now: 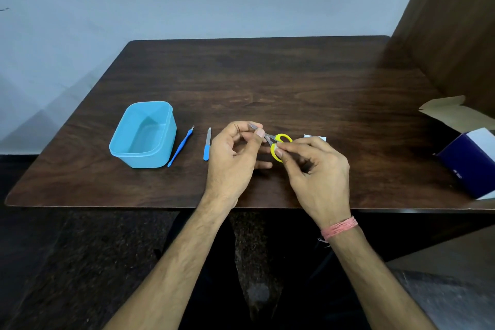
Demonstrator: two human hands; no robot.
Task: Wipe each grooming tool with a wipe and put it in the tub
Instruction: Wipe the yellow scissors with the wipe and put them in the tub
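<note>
Small scissors with yellow handles (280,139) are held above the dark wooden table (294,75). My left hand (233,158) pinches the metal blades between thumb and fingers. My right hand (316,169) pinches the lower yellow handle ring; a bit of white shows at its fingertips. A light blue tub (126,150) stands to the left with nothing visible inside. Between the tub and my left hand lie a blue cuticle pusher (180,147) and a nail file with a blue handle (207,143). A small white wipe packet (317,138) lies just behind my right hand.
A dark blue box (471,166) with a white top stands at the right table edge, and an open cardboard box (452,112) sits behind it. A brown wooden panel rises at the right. The table's near edge runs under my wrists.
</note>
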